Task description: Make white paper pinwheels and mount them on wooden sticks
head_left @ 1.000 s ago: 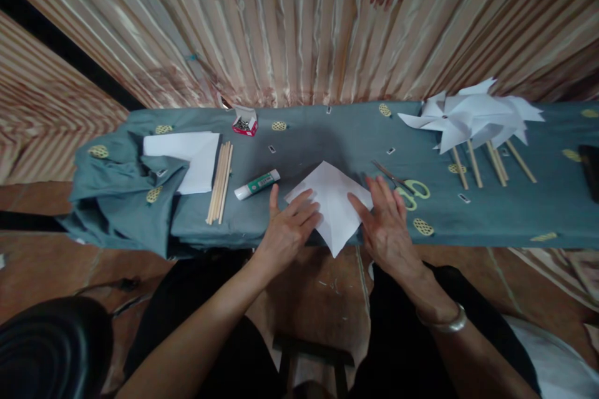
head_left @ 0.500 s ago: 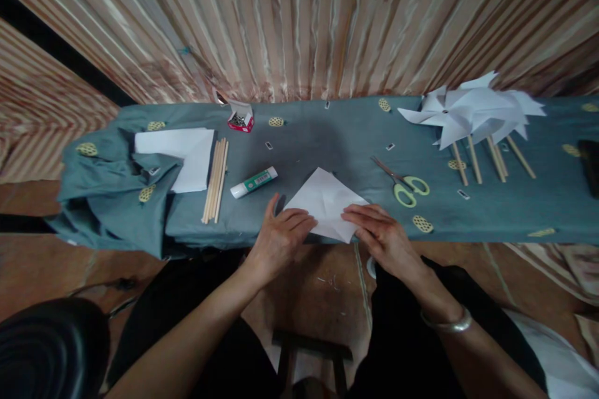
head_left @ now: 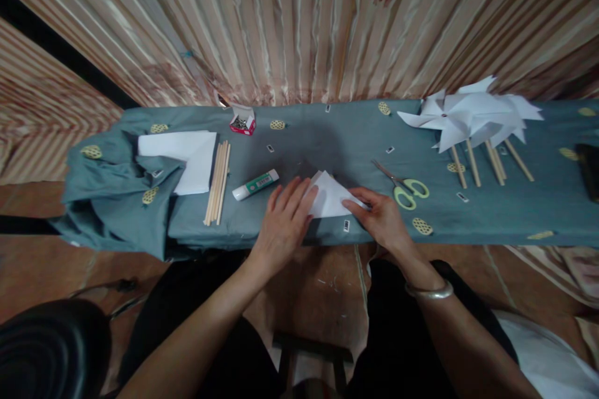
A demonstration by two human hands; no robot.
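Note:
A white sheet of paper [head_left: 330, 198], folded over into a triangle with its point away from me, lies near the table's front edge. My left hand [head_left: 286, 218] rests on the paper's left side, fingers stretched out and covering that corner. At the opposite corner, my right hand [head_left: 377, 215] pinches the paper between thumb and fingers. Left of the paper lies a glue stick [head_left: 255, 185] with a green label. To the right, scissors [head_left: 405, 190] with light green handles lie with their blades slightly apart.
Wooden sticks [head_left: 218, 184] lie beside a stack of white paper [head_left: 196, 165] at left. Behind stands an open small box [head_left: 243, 121] of metal pins. Several paper pinwheels [head_left: 477, 115] on sticks are piled at right, near a dark object [head_left: 587, 168]. A curtain [head_left: 299, 25] hangs behind.
The paper's near half has been folded up over the far half, turning the diamond into a triangle. My left hand now lies flatter on it; my right hand has moved to the right corner.

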